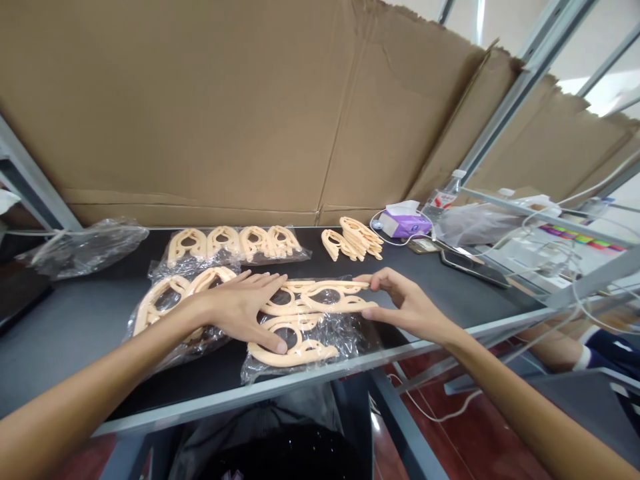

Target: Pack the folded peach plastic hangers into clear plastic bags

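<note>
Peach plastic folding hangers lie in clear plastic bags on the black table top (pixel 65 340). My left hand (pixel 243 310) rests flat, fingers spread, on a bagged bundle of hangers (pixel 295 327), with its fingertips on the plastic. My right hand (pixel 407 307) pinches the right end of that bundle between thumb and fingers. Another bagged bundle (pixel 165 303) lies under my left wrist. A bagged row of hangers (pixel 233 243) lies behind it, and a loose stack of unbagged hangers (pixel 353 240) sits further right.
Cardboard sheets (pixel 200 113) line the back of the table. At the right are a tissue box (pixel 405 223), a water bottle (pixel 443 200), a phone (pixel 473 267) and white cables. A crumpled plastic bag (pixel 85 247) lies at the left. A co-worker's arm (pixel 550 347) shows at lower right.
</note>
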`<state>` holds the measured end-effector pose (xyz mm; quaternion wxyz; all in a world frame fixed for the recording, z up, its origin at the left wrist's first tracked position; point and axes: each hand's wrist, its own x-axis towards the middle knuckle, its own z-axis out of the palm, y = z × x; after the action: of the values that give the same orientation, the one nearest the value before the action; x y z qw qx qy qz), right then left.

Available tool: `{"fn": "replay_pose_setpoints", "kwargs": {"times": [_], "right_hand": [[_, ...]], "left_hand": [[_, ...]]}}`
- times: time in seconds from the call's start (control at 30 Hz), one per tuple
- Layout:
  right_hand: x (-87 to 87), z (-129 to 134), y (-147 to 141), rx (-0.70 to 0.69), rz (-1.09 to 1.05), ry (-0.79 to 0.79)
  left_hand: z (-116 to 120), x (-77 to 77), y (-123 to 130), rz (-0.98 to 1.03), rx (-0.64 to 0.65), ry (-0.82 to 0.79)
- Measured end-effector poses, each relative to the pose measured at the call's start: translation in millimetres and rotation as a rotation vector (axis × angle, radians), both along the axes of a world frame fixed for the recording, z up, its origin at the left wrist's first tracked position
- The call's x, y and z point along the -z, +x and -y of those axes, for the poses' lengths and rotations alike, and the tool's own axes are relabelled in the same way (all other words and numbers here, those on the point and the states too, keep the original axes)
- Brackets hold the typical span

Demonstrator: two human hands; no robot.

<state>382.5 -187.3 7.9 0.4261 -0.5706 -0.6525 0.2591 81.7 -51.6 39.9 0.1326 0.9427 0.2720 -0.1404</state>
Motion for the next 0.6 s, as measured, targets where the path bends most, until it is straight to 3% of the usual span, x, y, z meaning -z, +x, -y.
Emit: {"fn": "replay_pose_setpoints", "kwargs": {"times": [0.23,0.4,0.6], "right_hand": [[0.1,-38.8,-23.5,-0.157,0.242,0.022],[8.5,-30.7,-12.2,-0.017,0.431,0.044],[23.6,-32.2,-11.9,-0.002,0.473,0.126]], "left_hand": [[-1.1,2.0,0.3,0.021,0.014,0.019],[-0.3,0.6,0.7,0.001,0.002,0.011],[-1.9,1.2,0.7,0.062,0.015,-0.004]]}}
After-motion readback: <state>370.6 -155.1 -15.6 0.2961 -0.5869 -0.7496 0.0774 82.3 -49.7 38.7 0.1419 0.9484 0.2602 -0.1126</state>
